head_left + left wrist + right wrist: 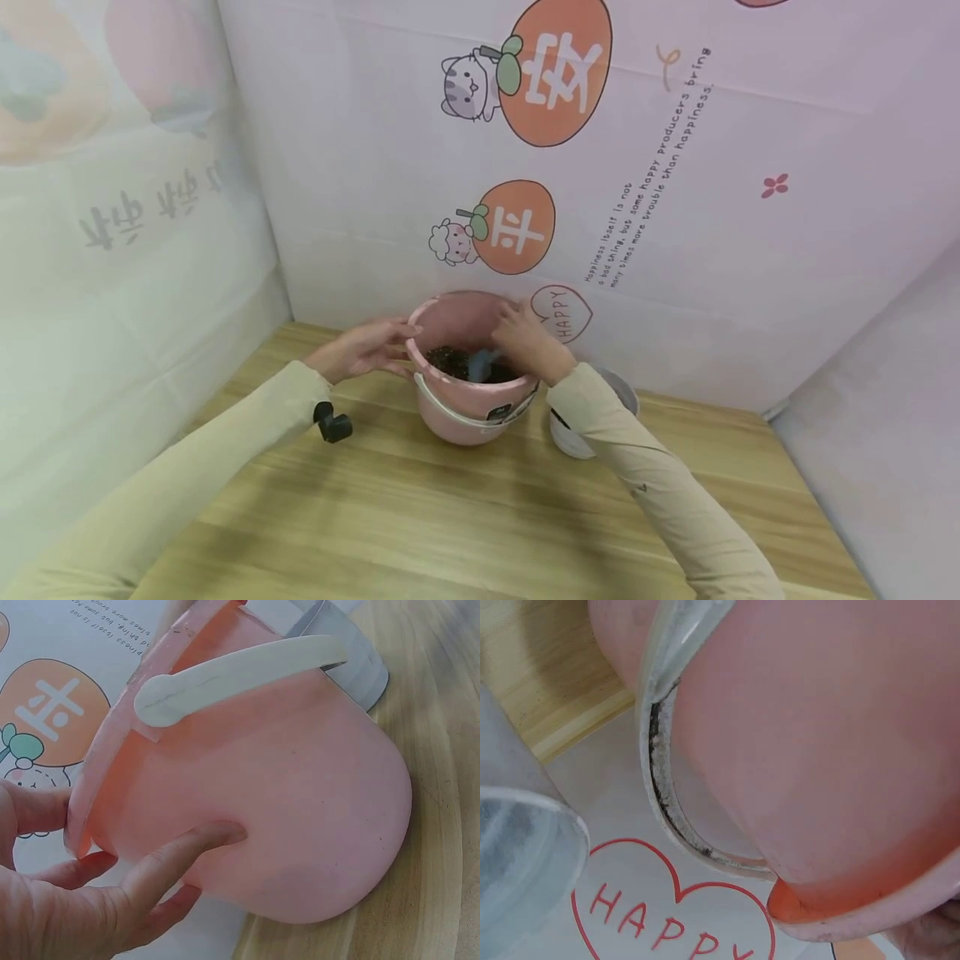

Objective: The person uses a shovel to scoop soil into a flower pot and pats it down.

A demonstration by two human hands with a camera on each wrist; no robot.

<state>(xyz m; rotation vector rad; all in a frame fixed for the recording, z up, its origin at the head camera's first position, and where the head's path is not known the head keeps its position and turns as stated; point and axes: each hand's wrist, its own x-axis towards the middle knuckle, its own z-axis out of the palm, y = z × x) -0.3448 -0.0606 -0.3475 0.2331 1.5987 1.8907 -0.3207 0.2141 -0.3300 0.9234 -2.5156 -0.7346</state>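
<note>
A pink bucket (465, 408) with a white handle (240, 679) stands on the wooden table, dark soil (450, 361) inside it. At its left side my left hand (367, 346) holds the rim, with fingers (214, 834) also against the outer wall. My right hand (528, 340) reaches over the right part of the rim, fingers curled around the hidden grip of a small blue shovel (481, 365). The shovel's blade rests in the soil. From the right wrist only a bit of that hand (930, 934) shows beyond the rim.
A grey-white pot (573, 437) stands right of the bucket, partly behind my right sleeve (637, 458). A printed white cloth (375, 208) hangs right behind the bucket. The wooden table (420, 517) extends toward me.
</note>
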